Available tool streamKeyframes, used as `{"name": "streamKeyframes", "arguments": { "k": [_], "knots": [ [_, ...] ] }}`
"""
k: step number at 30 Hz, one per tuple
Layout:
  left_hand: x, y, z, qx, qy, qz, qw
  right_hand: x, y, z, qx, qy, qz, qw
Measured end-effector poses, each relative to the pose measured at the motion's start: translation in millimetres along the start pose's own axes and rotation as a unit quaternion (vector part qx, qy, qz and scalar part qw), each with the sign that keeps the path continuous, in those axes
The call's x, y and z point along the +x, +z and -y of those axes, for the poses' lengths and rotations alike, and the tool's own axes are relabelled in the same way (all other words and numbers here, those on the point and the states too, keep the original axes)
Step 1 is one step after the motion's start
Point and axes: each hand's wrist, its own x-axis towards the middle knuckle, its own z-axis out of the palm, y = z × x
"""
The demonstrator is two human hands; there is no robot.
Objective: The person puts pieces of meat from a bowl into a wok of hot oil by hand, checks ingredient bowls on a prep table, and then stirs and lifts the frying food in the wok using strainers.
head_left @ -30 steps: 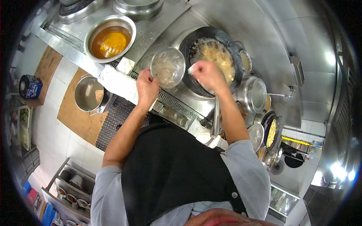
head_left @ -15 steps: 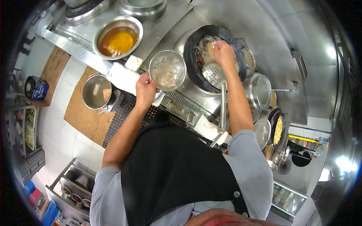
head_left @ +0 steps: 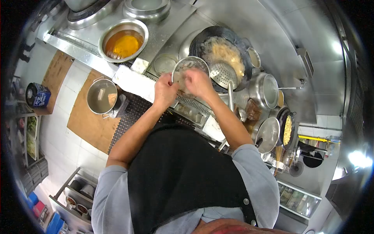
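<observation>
My left hand (head_left: 165,91) is closed on the near-left rim of a clear bowl (head_left: 188,61), which sits just left of the wok. Inside the bowl are pale, wet-looking pieces (head_left: 180,80) that I cannot identify. My right hand (head_left: 201,84) reaches into the same bowl; its fingertips are blurred and partly hidden. Foamy oil (head_left: 222,50) bubbles across the dark wok (head_left: 239,39). A perforated skimmer (head_left: 223,75) rests in the wok's near side, its handle (head_left: 231,97) sticking out toward my right forearm.
At upper left, a metal bowl (head_left: 102,45) contains amber liquid. White folded cloth (head_left: 134,82) lies along the counter edge, and a pot (head_left: 90,102) of water with pieces stands lower left. Lidded pots (head_left: 269,91) and a pan with yellow food (head_left: 287,130) line the right side.
My right hand has come from above the wok down into the clear bowl. The left hand has carried the bowl rightward, toward the wok. The oil now foams much more.
</observation>
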Motion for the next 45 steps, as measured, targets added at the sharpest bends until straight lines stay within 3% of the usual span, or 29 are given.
{"name": "streamKeyframes", "arguments": {
  "k": [1, 4, 6, 9, 12, 15, 17, 18, 20, 23, 24, 25, 27, 29, 31, 37, 40, 43, 45],
  "knots": [
    [2.4, 4.1, 2.4, 0.016, 0.035, -0.008, 0.999, -3.3, -1.2, 7.6, -0.002, -0.002, 0.003, 1.000],
    [7.4, 8.4, 14.4, 0.017, -0.004, -0.015, 1.000, -8.2, 3.5, 16.4, -0.128, -0.002, 0.136, 0.982],
    [5.6, 11.7, 7.8, 0.017, -0.072, -0.011, 0.997, -7.1, 17.0, -1.3, -0.141, -0.015, 0.142, 0.980],
    [5.7, 18.2, 4.5, 0.069, -0.034, -0.025, 0.997, -0.1, 11.6, -6.0, -0.148, -0.016, 0.148, 0.978],
    [14.0, 33.2, 16.5, 0.010, -0.052, -0.029, 0.998, 14.7, 1.0, -24.6, -0.159, -0.009, 0.107, 0.981],
    [23.1, 31.9, -10.9, -0.014, -0.062, -0.033, 0.997, 30.4, -12.1, -45.1, -0.185, 0.065, 0.119, 0.973],
    [30.3, 29.2, -26.1, -0.032, -0.073, -0.039, 0.996, 34.5, -27.4, -51.8, -0.070, 0.052, 0.001, 0.996],
    [33.4, 29.0, -28.7, -0.047, -0.084, -0.037, 0.995, 33.5, -38.2, -52.5, -0.068, 0.050, 0.003, 0.996],
    [38.3, 27.3, -34.2, -0.064, -0.095, -0.036, 0.993, 33.6, -68.7, -42.4, 0.114, 0.146, -0.012, 0.983],
    [41.9, 30.5, -41.2, -0.059, -0.124, -0.002, 0.991, 37.8, -93.3, -33.3, 0.141, 0.144, 0.033, 0.979],
    [42.4, 34.4, -41.3, -0.070, -0.133, 0.007, 0.989, 39.4, -73.2, -60.1, 0.000, 0.036, -0.009, 0.999],
    [43.3, 35.7, -40.7, -0.080, -0.142, 0.014, 0.987, 36.1, -73.3, -57.1, -0.002, 0.035, -0.012, 0.999],
    [43.5, 33.2, -37.4, -0.087, -0.137, 0.014, 0.987, 34.0, -74.3, -49.9, 0.255, 0.107, -0.051, 0.960],
    [36.8, 33.2, -28.9, -0.094, -0.139, 0.024, 0.986, 32.2, -88.8, -48.1, 0.295, 0.132, -0.094, 0.942],
    [35.6, 29.6, -15.6, -0.143, -0.166, 0.017, 0.976, 39.3, -105.1, -48.8, 0.485, 0.125, -0.169, 0.849],
    [19.0, 0.5, 13.9, -0.196, -0.207, -0.043, 0.957, 64.0, -101.0, -114.3, 0.431, 0.164, -0.188, 0.867],
    [6.6, -18.2, 25.5, -0.199, -0.232, -0.070, 0.950, 75.2, -77.8, -143.2, 0.342, 0.262, -0.118, 0.895],
    [-3.4, -31.1, 29.6, -0.179, -0.248, -0.101, 0.947, 82.8, -58.1, -166.5, 0.277, 0.263, -0.043, 0.923],
    [-8.5, -37.7, 23.0, -0.192, -0.255, -0.116, 0.940, 95.9, -48.2, -179.0, 0.225, 0.270, -0.047, 0.935]
  ]
}}
